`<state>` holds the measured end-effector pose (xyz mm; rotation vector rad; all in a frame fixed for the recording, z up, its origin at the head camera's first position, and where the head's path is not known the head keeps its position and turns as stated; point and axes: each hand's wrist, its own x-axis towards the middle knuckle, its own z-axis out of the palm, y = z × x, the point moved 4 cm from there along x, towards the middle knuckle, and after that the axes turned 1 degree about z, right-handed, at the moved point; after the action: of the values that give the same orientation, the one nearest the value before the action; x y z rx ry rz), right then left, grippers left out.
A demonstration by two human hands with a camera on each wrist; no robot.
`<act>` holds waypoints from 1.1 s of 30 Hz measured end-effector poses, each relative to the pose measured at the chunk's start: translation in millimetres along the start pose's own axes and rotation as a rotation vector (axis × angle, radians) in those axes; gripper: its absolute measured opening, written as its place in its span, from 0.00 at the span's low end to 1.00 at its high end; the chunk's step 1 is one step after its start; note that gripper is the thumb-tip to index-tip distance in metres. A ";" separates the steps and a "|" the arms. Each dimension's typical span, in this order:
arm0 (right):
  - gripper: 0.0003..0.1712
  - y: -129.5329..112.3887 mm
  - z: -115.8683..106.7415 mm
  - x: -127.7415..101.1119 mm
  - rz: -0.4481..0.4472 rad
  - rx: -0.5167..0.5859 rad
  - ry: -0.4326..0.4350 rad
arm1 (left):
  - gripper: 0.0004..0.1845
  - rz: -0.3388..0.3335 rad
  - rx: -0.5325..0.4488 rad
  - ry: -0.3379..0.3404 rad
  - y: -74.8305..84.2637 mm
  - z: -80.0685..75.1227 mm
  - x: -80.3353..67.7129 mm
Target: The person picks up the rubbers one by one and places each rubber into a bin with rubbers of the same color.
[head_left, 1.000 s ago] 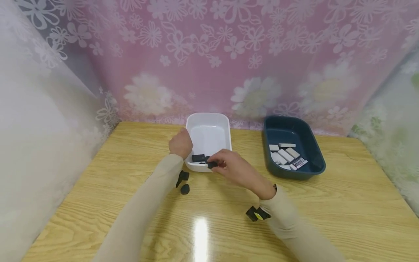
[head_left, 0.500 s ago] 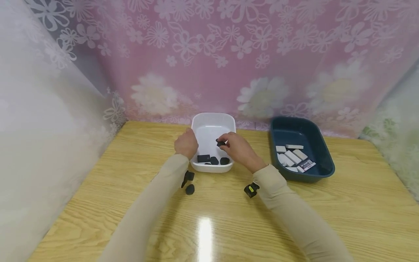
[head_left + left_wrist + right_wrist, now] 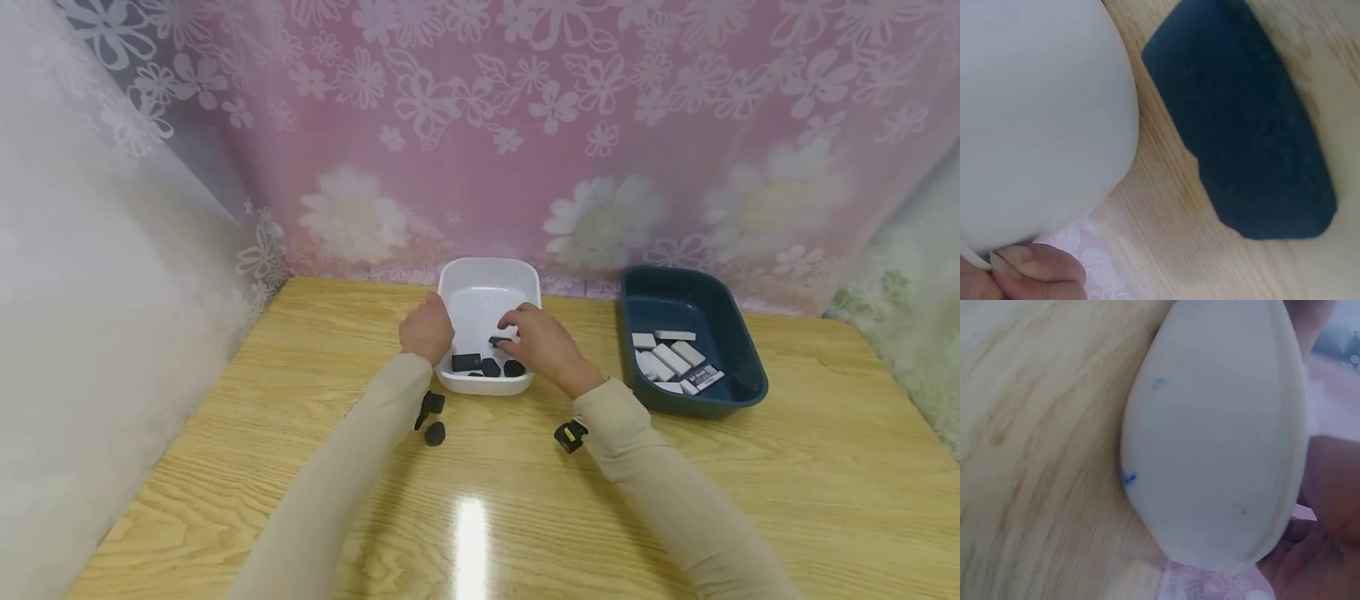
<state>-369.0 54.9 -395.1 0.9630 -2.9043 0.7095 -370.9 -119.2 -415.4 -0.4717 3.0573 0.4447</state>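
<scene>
My left hand (image 3: 426, 329) grips the left rim of a white basin (image 3: 487, 385); its fingers pinch the edge in the left wrist view. Over the basin's right side, my right hand (image 3: 549, 348) has thumb and index finger spread apart. A small flat black piece (image 3: 497, 341) shows just off the thumb tip, inside the basin. Further black pieces lie near the basin's front wall: a rectangular block (image 3: 467, 362) and rounded lumps (image 3: 491, 367). The right wrist view shows the basin's outer wall (image 3: 1216, 437), with the right hand partly hidden behind it.
A dark blue basin (image 3: 738, 375) stands to the right, holding several white blocks (image 3: 671, 359) and one with a printed label (image 3: 705, 377). On the wooden table (image 3: 315, 333), a black lump (image 3: 435, 433) lies by the left forearm. A floral curtain (image 3: 480, 167) hangs behind.
My right hand carried a black piece from the basin's front edge inward, then let it go inside as the fingers spread. The left hand keeps its hold on the rim.
</scene>
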 end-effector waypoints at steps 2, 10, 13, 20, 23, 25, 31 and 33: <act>0.16 -1.5 1.0 -2.2 -0.011 0.016 -0.020 | 0.14 -0.001 0.001 0.002 -1.2 1.1 0.6; 0.11 1.8 -3.8 -5.6 -0.084 0.203 -0.011 | 0.14 -0.006 -0.020 -0.009 -6.7 -0.9 -1.1; 0.12 5.8 -9.4 -3.2 -0.059 0.225 0.085 | 0.14 -0.007 -0.019 0.007 -7.0 -1.3 -1.1; 0.29 25.0 -16.0 9.1 0.239 0.112 0.227 | 0.14 0.008 -0.021 0.009 -1.0 -0.9 0.1; 0.36 33.7 -7.8 17.7 0.327 0.139 0.181 | 0.14 0.010 -0.016 0.012 -0.2 -3.0 -0.7; 0.36 40.0 -0.7 22.0 0.372 0.192 0.141 | 0.14 0.008 -0.010 0.011 -0.2 -4.0 -1.3; 0.33 54.1 17.0 26.5 0.468 0.377 0.021 | 0.16 0.008 0.005 0.008 -2.5 -2.5 -0.7; 0.34 55.5 16.4 28.6 0.485 0.372 0.029 | 0.16 0.025 -0.009 0.007 -2.9 -3.6 1.0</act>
<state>-421.5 71.2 -429.0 0.2299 -3.0607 1.3035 -370.9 -123.2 -412.8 -0.4368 3.0728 0.4583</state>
